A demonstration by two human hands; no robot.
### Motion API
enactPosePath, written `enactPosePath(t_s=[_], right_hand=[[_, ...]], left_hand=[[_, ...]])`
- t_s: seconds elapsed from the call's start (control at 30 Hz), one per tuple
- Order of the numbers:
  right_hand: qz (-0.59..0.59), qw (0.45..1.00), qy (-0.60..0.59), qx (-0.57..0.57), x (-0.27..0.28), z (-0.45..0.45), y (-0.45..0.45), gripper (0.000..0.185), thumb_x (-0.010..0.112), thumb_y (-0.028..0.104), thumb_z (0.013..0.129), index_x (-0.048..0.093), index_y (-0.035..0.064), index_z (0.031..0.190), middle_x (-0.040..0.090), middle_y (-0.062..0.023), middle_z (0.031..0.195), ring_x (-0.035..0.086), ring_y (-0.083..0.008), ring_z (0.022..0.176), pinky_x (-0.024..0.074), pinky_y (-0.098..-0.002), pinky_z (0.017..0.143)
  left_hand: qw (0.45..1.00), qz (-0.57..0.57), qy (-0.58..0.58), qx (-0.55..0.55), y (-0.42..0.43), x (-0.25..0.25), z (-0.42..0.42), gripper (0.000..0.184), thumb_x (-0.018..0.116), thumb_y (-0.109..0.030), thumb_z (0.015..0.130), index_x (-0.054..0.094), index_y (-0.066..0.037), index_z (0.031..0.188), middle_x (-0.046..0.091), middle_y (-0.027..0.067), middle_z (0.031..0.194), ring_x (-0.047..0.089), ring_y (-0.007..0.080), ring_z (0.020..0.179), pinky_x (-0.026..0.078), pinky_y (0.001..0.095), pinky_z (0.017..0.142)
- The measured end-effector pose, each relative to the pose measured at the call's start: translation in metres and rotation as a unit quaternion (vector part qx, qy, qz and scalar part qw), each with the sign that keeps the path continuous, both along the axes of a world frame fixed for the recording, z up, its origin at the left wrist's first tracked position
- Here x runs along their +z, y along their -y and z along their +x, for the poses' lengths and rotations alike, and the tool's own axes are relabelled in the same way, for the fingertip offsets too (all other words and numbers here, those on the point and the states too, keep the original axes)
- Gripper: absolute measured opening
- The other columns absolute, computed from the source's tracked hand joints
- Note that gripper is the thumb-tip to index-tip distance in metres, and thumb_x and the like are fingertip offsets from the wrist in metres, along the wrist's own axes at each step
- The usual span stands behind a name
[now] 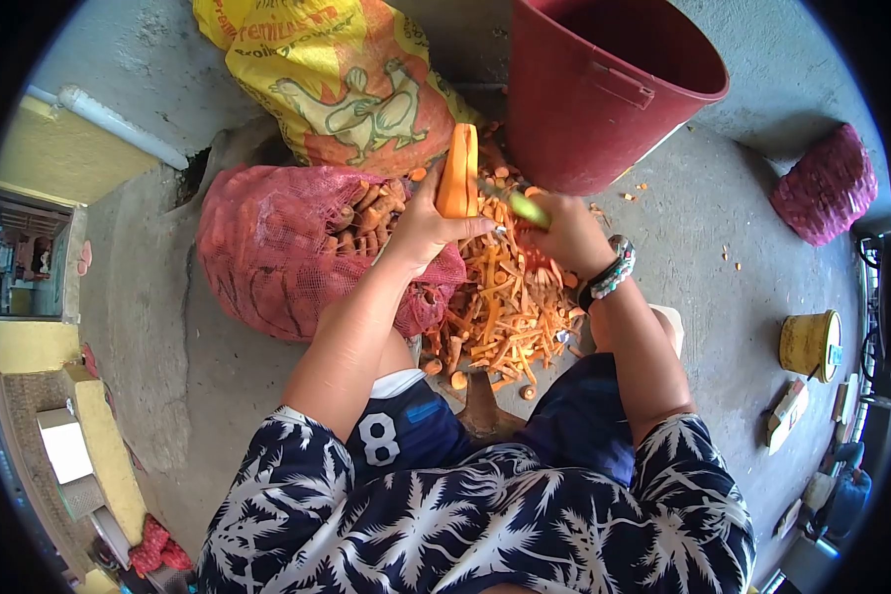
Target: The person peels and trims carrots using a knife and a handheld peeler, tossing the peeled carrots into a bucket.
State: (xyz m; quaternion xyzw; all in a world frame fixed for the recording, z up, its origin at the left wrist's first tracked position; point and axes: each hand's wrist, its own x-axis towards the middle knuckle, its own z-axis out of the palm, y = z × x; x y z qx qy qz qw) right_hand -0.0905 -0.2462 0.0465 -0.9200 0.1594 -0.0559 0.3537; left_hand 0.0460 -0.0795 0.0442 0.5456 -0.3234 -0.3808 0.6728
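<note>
Blue shorts (416,441) are showing on the near side of a heap of orange scraps (510,327). Over the heap's far left part, the left hand (424,233) is clasping a peeled carrot (458,178) between thumb and fingers; to its right, the right hand (569,236) is gripping a green-handled tool (529,210) in curled fingers. Left of the heap, a red mesh sack (252,252) is holding brownish carrots (371,220). Beyond the heap, a yellow sack (307,104) and a red bucket (569,119) are standing.

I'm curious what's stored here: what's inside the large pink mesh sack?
In the pink mesh sack, brownish carrots show at the opening and, dimly, through the mesh. The left forearm covers part of it; deeper contents cannot be seen.
</note>
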Motion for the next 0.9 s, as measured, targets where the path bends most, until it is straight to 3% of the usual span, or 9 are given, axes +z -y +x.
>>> enactPosePath(t_s=[0.03, 0.1, 0.13, 0.2, 0.3, 0.43, 0.67, 0.83, 0.9], right_hand=[[0.013, 0.997, 0.047, -0.063, 0.007, -0.001, 0.002, 0.020, 0.065, 0.009, 0.069, 0.062, 0.0067, 0.088, 0.064, -0.0145, 0.073, 0.064, -0.0268, 0.069, 0.0502, -0.0371, 0.064], [0.077, 0.956, 0.246, -0.142, 0.002, 0.007, 0.018, 0.020, 0.067, 0.002, 0.073, 0.061, 0.0008, 0.092, 0.066, -0.0096, 0.079, 0.064, -0.0136, 0.073, 0.0519, -0.0304, 0.061], [0.163, 0.930, 0.252, -0.210, 0.007, 0.006, 0.025, 0.022, 0.067, 0.004, 0.076, 0.059, -0.0005, 0.095, 0.065, -0.0089, 0.081, 0.063, -0.0121, 0.073, 0.0519, -0.0278, 0.060], [0.377, 0.824, 0.340, -0.252, 0.017, 0.007, 0.027, 0.024, 0.067, 0.006, 0.077, 0.057, -0.0014, 0.097, 0.064, -0.0054, 0.078, 0.060, -0.0093, 0.066, 0.0487, -0.0223, 0.054], [0.382, 0.854, 0.295, -0.192, 0.017, 0.013, 0.007, 0.026, 0.069, 0.010, 0.077, 0.056, 0.0004, 0.098, 0.059, -0.0002, 0.074, 0.049, -0.0034, 0.054, 0.0381, -0.0173, 0.044], [0.356, 0.886, 0.258, -0.147, 0.013, 0.023, -0.009, 0.030, 0.071, 0.009, 0.075, 0.055, -0.0022, 0.097, 0.061, -0.0021, 0.080, 0.055, -0.0066, 0.067, 0.0469, -0.0220, 0.059], [0.328, 0.900, 0.261, -0.121, 0.013, 0.030, 0.000, 0.029, 0.072, 0.006, 0.074, 0.055, -0.0027, 0.096, 0.063, -0.0050, 0.082, 0.059, -0.0092, 0.073, 0.0505, -0.0236, 0.064], [0.166, 0.884, 0.342, -0.271, -0.006, 0.036, 0.047, 0.028, 0.071, 0.004, 0.073, 0.057, 0.0002, 0.096, 0.065, -0.0063, 0.084, 0.060, -0.0105, 0.071, 0.0514, -0.0248, 0.065], [0.118, 0.830, 0.415, -0.352, -0.027, 0.034, 0.085, 0.025, 0.072, 0.007, 0.073, 0.058, 0.0021, 0.093, 0.064, -0.0045, 0.082, 0.059, -0.0087, 0.069, 0.0496, -0.0230, 0.061]], left_hand=[[1.000, -0.001, 0.000, -0.001, 0.001, -0.001, 0.001, 0.077, 0.071, -0.006, 0.072, 0.027, -0.005, 0.135, 0.049, 0.0051, 0.115, 0.052, 0.0134, 0.095, 0.047, 0.0296, 0.080], [0.988, -0.023, -0.146, 0.036, 0.002, -0.005, 0.001, 0.059, 0.062, -0.024, 0.084, 0.033, -0.004, 0.131, 0.052, 0.0058, 0.110, 0.055, 0.0166, 0.090, 0.048, 0.0313, 0.076], [0.988, -0.024, -0.146, 0.035, 0.002, -0.005, 0.001, 0.059, 0.062, -0.024, 0.084, 0.033, -0.004, 0.131, 0.052, 0.0058, 0.110, 0.055, 0.0166, 0.090, 0.048, 0.0313, 0.076], [0.946, 0.018, -0.315, 0.076, 0.004, -0.006, 0.002, 0.048, 0.047, -0.037, 0.091, 0.040, -0.005, 0.126, 0.055, 0.0076, 0.106, 0.057, 0.0195, 0.086, 0.048, 0.0330, 0.073], [0.943, 0.026, -0.316, 0.097, 0.012, -0.007, -0.004, 0.038, 0.042, -0.033, 0.093, 0.047, -0.007, 0.120, 0.057, 0.0059, 0.105, 0.057, 0.0170, 0.089, 0.047, 0.0336, 0.077], [0.929, 0.020, -0.358, 0.093, 0.019, -0.009, -0.017, 0.032, 0.042, -0.028, 0.093, 0.052, -0.008, 0.116, 0.059, 0.0044, 0.105, 0.057, 0.0145, 0.093, 0.046, 0.0323, 0.082], [0.914, 0.042, -0.397, 0.079, 0.019, -0.014, -0.023, 0.031, 0.041, -0.029, 0.094, 0.054, -0.008, 0.112, 0.060, 0.0048, 0.101, 0.059, 0.0144, 0.090, 0.048, 0.0304, 0.077], [0.913, 0.085, -0.393, 0.074, 0.005, -0.013, -0.017, 0.028, 0.046, -0.025, 0.093, 0.052, -0.007, 0.113, 0.060, 0.0055, 0.104, 0.057, 0.0158, 0.091, 0.046, 0.0304, 0.079], [0.917, 0.101, -0.376, 0.089, 0.001, -0.010, -0.017, 0.028, 0.046, -0.026, 0.093, 0.052, -0.007, 0.112, 0.060, 0.0056, 0.103, 0.057, 0.0153, 0.090, 0.046, 0.0299, 0.078]])
